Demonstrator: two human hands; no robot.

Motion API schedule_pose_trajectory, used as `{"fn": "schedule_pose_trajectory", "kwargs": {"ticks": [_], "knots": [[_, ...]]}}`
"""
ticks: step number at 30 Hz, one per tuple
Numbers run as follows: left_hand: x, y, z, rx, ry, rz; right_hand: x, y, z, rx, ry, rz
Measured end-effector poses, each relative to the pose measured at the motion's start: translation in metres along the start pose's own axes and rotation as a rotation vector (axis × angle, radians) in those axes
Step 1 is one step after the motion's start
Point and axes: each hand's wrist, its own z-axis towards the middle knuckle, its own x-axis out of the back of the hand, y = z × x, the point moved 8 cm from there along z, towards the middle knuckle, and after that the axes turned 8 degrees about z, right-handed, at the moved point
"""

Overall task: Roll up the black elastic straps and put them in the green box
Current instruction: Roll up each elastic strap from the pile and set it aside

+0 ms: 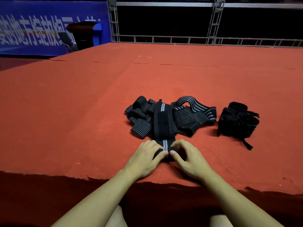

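Note:
A black elastic strap (164,126) with two grey stripes lies stretched toward me over a loose pile of black striped straps (183,117) on the red carpet. Its near end is curled into a small roll. My left hand (146,158) and my right hand (188,158) grip that roll from either side, thumbs meeting on top of it. To the right sits a bundle of rolled black straps (237,122) with a loose tail. No green box is in view.
The red carpet (82,112) covers a raised platform whose ragged front edge runs just below my wrists. A metal truss railing (180,40) borders the far side. A blue banner and a dark lectern (82,35) stand at the far left.

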Motion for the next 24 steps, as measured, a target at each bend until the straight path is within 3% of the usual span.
{"fn": "schedule_pose_trajectory", "kwargs": {"ticks": [6,14,18,24], "knots": [[0.005,-0.003,-0.005,0.052,0.030,-0.112,0.003,0.001,-0.002,-0.041,0.022,0.145],[0.017,0.006,-0.007,-0.042,0.164,-0.072,0.004,0.018,0.002,-0.174,0.066,0.236],[0.014,0.014,-0.009,-0.160,0.119,-0.058,0.002,0.027,0.006,-0.223,0.066,0.233],[0.008,0.009,-0.007,-0.130,0.078,-0.014,0.005,0.022,0.006,-0.191,0.089,0.120]]}}
